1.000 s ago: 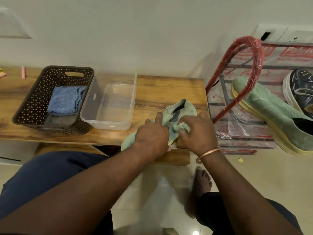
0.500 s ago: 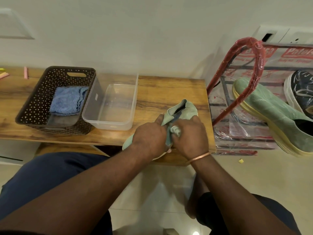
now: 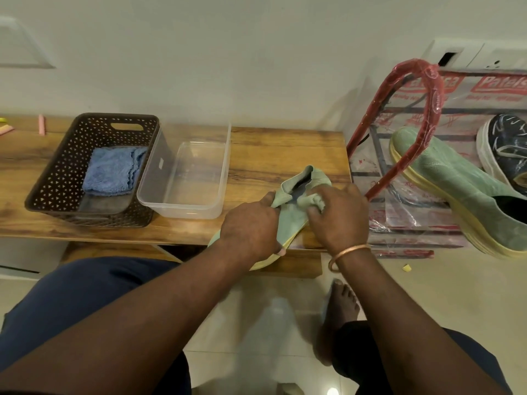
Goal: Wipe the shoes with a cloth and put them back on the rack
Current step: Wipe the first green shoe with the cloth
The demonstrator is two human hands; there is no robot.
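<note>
**Wiping under way: one shoe on the table, its mate on the rack**

We find the green shoe lying at the front edge of the wooden table. Its toe overhangs the edge toward the person and its heel points to the wall. The left hand clasps it around the middle, thumb up at the collar and fingers wrapped under the sole. The right hand is clenched round a bunched pale cloth and presses it against the upper just beside the shoe's opening.

The matching shoe rests tilted on the rack to the right, with a dark shoe behind it. On the table's left stand a brown basket holding a blue cloth and a clear plastic tub. Neither touches the work.

Our judgement is that the wipe is mid-course and the return to the rack is not yet due. To do this step well:

- The holding hand should brace the shoe firmly, since the overhanging toe could tip off the edge under pressure.
- The cloth wants spreading flatter — a tight wad cleans only a narrow strip.
- The strokes should run from collar to toe, and the shoe should then be turned so the sole rim and the far side get covered.

We cannot tell whether the cloth is damp.
</note>
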